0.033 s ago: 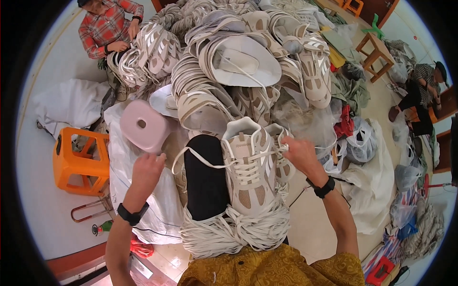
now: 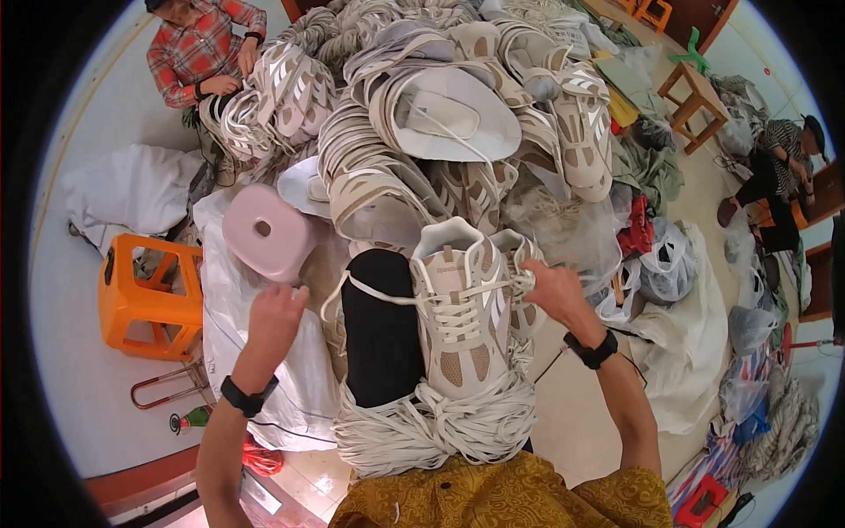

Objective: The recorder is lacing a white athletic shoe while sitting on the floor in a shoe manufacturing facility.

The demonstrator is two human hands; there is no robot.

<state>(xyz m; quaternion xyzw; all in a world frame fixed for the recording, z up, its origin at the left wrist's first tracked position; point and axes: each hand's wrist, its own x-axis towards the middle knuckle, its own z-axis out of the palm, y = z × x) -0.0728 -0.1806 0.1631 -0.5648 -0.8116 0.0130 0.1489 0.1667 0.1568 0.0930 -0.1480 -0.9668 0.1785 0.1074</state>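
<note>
A beige and white sneaker upper [image 2: 458, 273] stands toe toward me, with a pale shoelace [image 2: 383, 297] threaded through its eyelets. To its left is a black rounded pad-like piece [image 2: 380, 334]. My right hand [image 2: 556, 292] is closed, pinching the shoelace at the upper's right side. My left hand [image 2: 275, 321] has its fingers curled together, left of the black piece; whatever they hold, if anything, does not show. One lace end curves left over the black piece and drops out of sight behind its edge. A thick bundle of loose white laces [image 2: 431, 427] lies across my lap.
Stacked shoe uppers [image 2: 378, 189] are piled ahead. At left are a pink stool [image 2: 264, 242] and an orange stool [image 2: 145, 299]. A co-worker in a plaid shirt [image 2: 198, 57] handles uppers at far left; another person [image 2: 779, 172] sits at far right. Plastic bags [image 2: 664, 264] lie at right.
</note>
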